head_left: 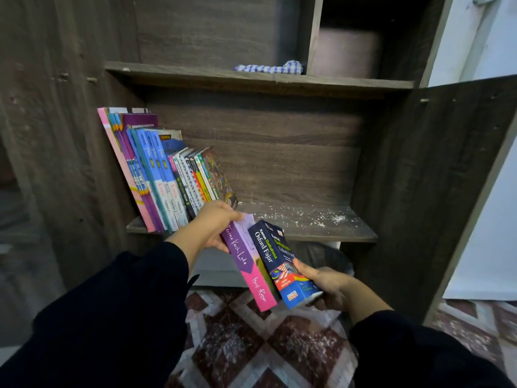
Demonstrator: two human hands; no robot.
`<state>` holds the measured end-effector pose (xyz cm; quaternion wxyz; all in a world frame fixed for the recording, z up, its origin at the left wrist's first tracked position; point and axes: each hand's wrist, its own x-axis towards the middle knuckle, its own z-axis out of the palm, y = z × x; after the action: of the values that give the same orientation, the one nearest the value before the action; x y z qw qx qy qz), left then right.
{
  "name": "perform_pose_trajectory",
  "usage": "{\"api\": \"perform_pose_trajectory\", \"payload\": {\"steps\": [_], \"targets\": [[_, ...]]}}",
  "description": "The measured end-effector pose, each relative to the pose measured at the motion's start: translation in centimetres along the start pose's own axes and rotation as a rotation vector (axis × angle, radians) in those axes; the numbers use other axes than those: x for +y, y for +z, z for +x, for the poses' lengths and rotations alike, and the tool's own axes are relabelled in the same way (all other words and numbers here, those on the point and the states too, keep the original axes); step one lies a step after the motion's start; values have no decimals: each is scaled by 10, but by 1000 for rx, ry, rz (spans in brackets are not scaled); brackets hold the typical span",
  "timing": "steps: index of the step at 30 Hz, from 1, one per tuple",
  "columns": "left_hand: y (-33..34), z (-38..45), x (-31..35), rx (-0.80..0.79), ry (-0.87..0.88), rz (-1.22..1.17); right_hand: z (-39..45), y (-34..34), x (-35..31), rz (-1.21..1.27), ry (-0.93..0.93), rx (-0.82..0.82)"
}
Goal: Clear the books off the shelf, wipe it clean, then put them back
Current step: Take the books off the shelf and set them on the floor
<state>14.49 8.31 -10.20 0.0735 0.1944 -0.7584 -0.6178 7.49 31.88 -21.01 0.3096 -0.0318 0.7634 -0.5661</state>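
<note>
left hand (215, 224): you pinch the purple book (246, 261) at its top
right hand (327, 287): you grip two dictionaries (282, 264) from below
step: lift all clear together, keep the leaning row (165, 175) propped
shelf (307, 222): dusty, wipe once bare

1. Two hands: the left hand (214, 222) and the right hand (326, 287).
2. Two books held off the shelf: one purple and pink book (246, 264), one dark blue dictionary (279, 261).
3. One leaning row of books (165, 175) on the shelf (321, 228); its exact number is unclear.
4. One checked cloth (268, 68).
5. One patterned rug (251, 345).
</note>
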Motion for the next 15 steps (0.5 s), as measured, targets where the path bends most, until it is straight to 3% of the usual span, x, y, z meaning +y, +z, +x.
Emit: {"api": "perform_pose_trajectory", "payload": {"steps": [4,15], "targets": [[-6,4,-19,10,-5,129,11,-5,38,55,20,157],[5,56,-91,-99,-185,323,79,29,89,-16,117,288]]}}
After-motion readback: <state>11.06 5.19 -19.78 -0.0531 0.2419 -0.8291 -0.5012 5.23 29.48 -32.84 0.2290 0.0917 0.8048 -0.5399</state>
